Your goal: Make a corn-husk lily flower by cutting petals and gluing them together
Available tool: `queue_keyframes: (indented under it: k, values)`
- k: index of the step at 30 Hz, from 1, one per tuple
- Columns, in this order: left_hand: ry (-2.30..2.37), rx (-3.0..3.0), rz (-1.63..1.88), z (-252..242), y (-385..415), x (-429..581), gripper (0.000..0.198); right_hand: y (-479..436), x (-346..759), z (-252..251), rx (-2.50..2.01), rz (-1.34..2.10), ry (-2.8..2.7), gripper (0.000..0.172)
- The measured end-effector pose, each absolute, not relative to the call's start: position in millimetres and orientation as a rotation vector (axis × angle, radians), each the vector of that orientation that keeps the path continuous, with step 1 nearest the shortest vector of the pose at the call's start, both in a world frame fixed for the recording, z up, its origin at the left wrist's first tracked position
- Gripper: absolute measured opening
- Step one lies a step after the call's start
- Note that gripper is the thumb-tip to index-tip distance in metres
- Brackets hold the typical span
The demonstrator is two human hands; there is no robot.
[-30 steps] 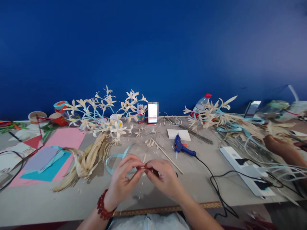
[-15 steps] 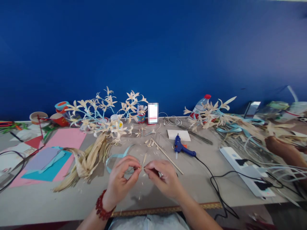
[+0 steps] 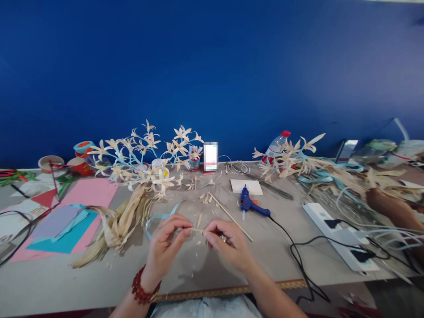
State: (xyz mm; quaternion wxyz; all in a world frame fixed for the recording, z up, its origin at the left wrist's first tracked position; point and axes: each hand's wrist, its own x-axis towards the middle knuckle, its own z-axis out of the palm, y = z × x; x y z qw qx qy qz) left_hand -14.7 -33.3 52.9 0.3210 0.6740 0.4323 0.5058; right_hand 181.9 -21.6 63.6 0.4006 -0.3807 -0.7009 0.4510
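Between my fingertips runs a short, thin pale strip, which looks like corn husk. My left hand, with a red bead bracelet at its wrist, pinches the strip's left end. My right hand pinches the right end, its fingers curled. Both hands hover over the front middle of the table. Beyond them lie a pale thin stick and small cut husk pieces. A blue glue gun rests to the right, and a bundle of dried corn husks lies to the left.
Husk flowers on blue stems stand at the back left; more flowers lie by a red-capped bottle. A white power strip with black cords sits right. Coloured paper lies left. Another person's hand is far right.
My hands have drawn slightly apart, my right hand shifting right, and more of the pale strip shows between the fingertips. The view has shifted slightly.
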Motion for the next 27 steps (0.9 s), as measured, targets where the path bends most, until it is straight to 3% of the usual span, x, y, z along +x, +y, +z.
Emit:
queue_keyframes:
  k: [8, 23, 27]
  values:
    - [1.227, 2.030, 1.361, 56, -35, -14, 0.014, -21, 179, 55, -1.006, 1.315, -1.627, 0.019]
    - [1.222, 1.900, 1.398, 57, -34, -14, 0.008, -20, 177, 50, -0.967, 1.402, -1.527, 0.023]
    - [1.181, 2.025, 1.395, 57, -36, -15, 0.017, -21, 176, 49, -0.950, 1.444, -1.489, 0.026]
